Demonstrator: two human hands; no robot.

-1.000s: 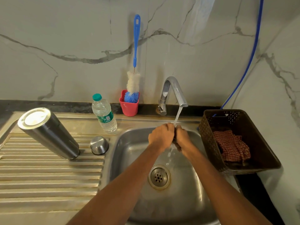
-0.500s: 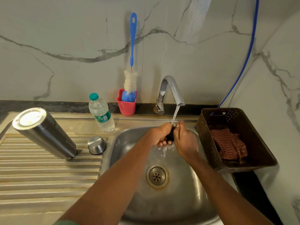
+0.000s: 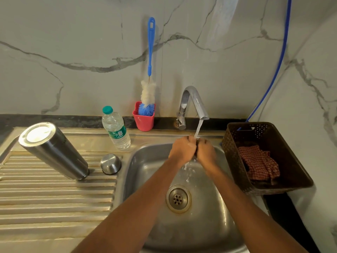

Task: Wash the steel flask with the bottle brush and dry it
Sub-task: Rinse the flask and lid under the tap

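Observation:
The steel flask (image 3: 54, 150) stands mouth down on the ribbed drainboard (image 3: 54, 198) at the left, with its steel cap (image 3: 110, 163) beside it. At the back, the blue-handled bottle brush (image 3: 149, 70) rests in a red cup (image 3: 143, 121). My left hand (image 3: 182, 150) and my right hand (image 3: 206, 152) are pressed together under the running tap (image 3: 195, 103), above the sink (image 3: 145, 161). Both are closed around a small dark object (image 3: 195, 152) that is almost wholly hidden. Water splashes down below them.
A plastic water bottle (image 3: 116, 128) stands behind the steel cap. To the right of the sink, a brown basket (image 3: 284, 187) holds a red checked cloth (image 3: 259, 165). A blue hose (image 3: 277, 66) runs down the wall into the basket. The drain (image 3: 178, 198) lies under my forearms.
My hands stay under the stream and have shifted against each other, now closing more tightly over the dark object. The flask, cap and brush have not moved.

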